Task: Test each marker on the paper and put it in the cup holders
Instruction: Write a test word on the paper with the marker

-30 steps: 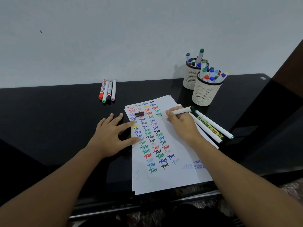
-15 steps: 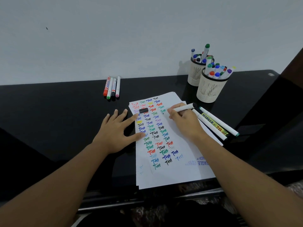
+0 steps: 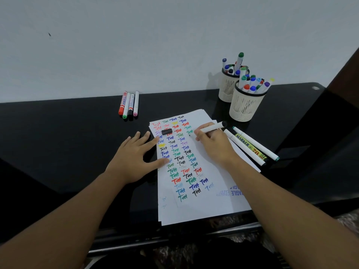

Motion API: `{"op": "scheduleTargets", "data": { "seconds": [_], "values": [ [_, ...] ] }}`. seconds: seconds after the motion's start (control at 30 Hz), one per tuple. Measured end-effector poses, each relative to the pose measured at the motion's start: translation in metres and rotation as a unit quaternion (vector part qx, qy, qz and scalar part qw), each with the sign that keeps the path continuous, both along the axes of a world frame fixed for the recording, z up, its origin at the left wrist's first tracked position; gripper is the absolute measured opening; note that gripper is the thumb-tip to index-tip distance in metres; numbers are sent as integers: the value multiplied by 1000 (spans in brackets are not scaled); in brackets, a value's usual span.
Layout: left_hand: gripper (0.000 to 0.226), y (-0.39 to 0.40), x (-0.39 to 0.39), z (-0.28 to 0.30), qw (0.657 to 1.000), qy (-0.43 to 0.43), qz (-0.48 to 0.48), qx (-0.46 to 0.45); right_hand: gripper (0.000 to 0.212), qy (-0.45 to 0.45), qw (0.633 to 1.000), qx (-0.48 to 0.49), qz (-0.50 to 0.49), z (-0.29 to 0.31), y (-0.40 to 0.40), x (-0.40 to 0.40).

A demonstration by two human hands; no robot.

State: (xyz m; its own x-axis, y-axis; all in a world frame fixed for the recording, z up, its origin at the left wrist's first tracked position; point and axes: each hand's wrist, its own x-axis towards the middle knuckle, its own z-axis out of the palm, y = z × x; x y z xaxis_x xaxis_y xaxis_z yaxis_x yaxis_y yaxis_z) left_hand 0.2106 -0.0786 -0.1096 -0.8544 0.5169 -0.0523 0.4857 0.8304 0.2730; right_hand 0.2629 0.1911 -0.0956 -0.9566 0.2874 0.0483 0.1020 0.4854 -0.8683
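White paper (image 3: 211, 193), covered with coloured "Test" words, lies on the black table (image 3: 64, 136). My right hand (image 3: 213, 144) is shut on a white marker with a black end (image 3: 212, 127), its tip touching the paper near the upper right of the writing. My left hand (image 3: 134, 158) lies flat, fingers spread, on the paper's left edge. A black cap (image 3: 166, 131) rests on the paper's top. Two cream cup holders, the near one (image 3: 245, 107) and the far one (image 3: 227, 90), hold several markers. Several markers (image 3: 129, 103) lie at the back left; three more markers (image 3: 252, 146) lie right of the paper.
A pale wall stands right behind the table. A dark brown panel (image 3: 345, 74) rises at the right edge. The table's front edge (image 3: 174, 235) runs just below the paper.
The view has shifted slightly. My right hand with the marker stays at the same spot on the paper, making small writing motions. My left hand still presses the paper.
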Motion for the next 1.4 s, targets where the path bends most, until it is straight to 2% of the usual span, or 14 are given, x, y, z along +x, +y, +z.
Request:
{"op": "scheduleTargets", "data": {
  "seconds": [0.27,0.97,1.4],
  "values": [
    [104,-1,0,-1,1000,0,3,8,12,4,1000,14,13,-3,0,-1],
    [103,0,-2,-1,1000,-7,3,5,24,-9,999,25,-22,1,1,3],
    [103,-1,-2,-3,1000,-3,4,9,18,6,999,22,-23,4,0,6]
  ]
}}
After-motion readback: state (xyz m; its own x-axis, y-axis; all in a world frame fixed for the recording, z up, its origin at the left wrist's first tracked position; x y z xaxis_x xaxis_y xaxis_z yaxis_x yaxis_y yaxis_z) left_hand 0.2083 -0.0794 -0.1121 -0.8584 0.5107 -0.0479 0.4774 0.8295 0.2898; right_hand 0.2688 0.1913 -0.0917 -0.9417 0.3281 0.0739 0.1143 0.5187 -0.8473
